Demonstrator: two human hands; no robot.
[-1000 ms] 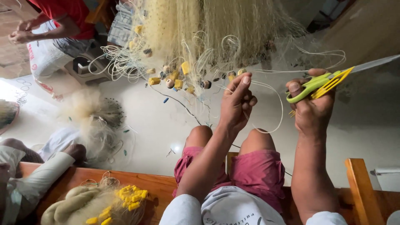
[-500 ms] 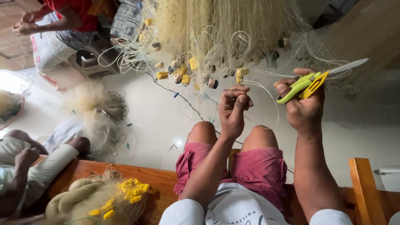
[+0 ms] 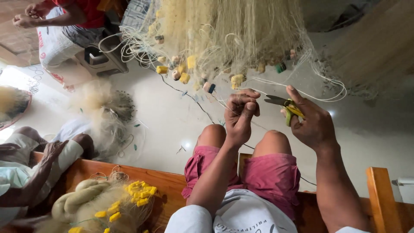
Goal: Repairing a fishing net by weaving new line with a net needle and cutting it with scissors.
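A thin pale nylon line running out of a hanging fishing net is pinched between the curled fingers of the left hand, above the person's knees in pink shorts. Just beside it, the right hand is closed round the handles of yellow-handled scissors, whose dark blades point at the pinched line and look nearly closed. A clean cut would seem to call for the line held taut and the blades set close to the fingers, clear of neighbouring strands. Above hangs the bunched cream monofilament net, edged with yellow foam floats and loops of white cord. On the wooden bench lies another heap of netting with yellow floats. Two other people work nearby, one in a red shirt.
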